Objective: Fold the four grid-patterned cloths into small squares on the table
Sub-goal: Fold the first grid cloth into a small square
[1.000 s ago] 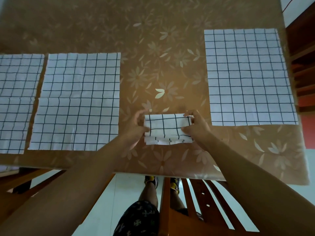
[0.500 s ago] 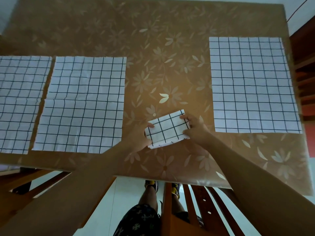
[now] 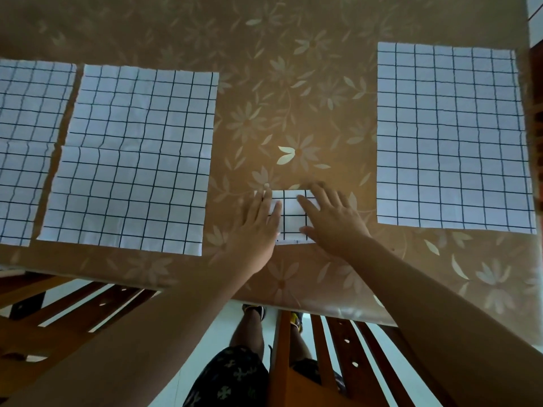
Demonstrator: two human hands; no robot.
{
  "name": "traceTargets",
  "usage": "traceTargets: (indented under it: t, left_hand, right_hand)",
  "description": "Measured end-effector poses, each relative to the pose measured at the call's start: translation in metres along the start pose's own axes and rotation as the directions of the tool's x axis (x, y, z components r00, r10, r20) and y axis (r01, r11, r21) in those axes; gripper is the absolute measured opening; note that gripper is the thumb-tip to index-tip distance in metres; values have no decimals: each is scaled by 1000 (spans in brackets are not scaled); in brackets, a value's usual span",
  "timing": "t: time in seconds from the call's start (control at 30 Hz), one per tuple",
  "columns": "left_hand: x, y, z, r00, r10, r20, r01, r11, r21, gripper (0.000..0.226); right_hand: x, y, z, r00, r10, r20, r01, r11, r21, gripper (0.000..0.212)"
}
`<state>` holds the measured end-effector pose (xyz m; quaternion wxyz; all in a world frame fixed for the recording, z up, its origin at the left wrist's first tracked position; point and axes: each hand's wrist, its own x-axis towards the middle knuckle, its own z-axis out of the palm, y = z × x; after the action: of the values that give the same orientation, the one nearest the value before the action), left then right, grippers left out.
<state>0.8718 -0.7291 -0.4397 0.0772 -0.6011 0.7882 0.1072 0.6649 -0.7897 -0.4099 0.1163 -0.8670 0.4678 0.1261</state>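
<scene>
Folded cloth [image 3: 289, 220] squared up since; both palms now flat on it.

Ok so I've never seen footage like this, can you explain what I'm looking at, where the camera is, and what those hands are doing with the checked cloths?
There is no machine here. The one picture comes from a wide-angle camera worn on a person's head, looking forward and down, so the arms reach in from the bottom.

The surface is a table under a brown flowered cover. On it lie three grid-patterned cloths spread flat: the far left cloth, cut off by the frame, the middle-left cloth and the right cloth.

The folded cloth, a small square, lies near the table's front edge. The left hand and right hand lie flat on it, pressing it down rather than gripping it. Nothing is lifted.
</scene>
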Motion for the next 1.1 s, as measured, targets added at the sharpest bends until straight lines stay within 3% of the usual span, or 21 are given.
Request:
traceTargets:
  t: [0.13,0.3,0.5,0.83,0.97,1.03,1.1]
  left_hand:
    - [2,-5,13,998,63,19,-63,998,16,73]
    - [3,-15,19,997,65,47,-65,998,2,81]
    - [21,-6,3,998,52,28,-53,998,22,80]
    - [25,-14,16,992,56,112,-58,998,10,87]
    - [23,-9,-9,1000,-10,-6,9,990,-144,68]
    - [26,-9,-18,995,-84,-50,68,963,-260,50]
    - [29,-10,-25,983,-180,19,171,889,-425,54]
  right_hand:
    - [6,12,25,994,-63,86,74,989,-127,88]
    - [1,23,33,992,-65,107,77,991,-113,93]
    - [5,12,30,993,-118,4,118,987,-112,92]
    - [2,22,45,993,-103,50,106,993,-54,98]
    - [-11,9,31,993,119,9,-119,981,151,92]
    - [-26,3,24,950,313,19,-303,902,308,82]
    - [-39,1,17,886,463,25,-426,791,438,71]
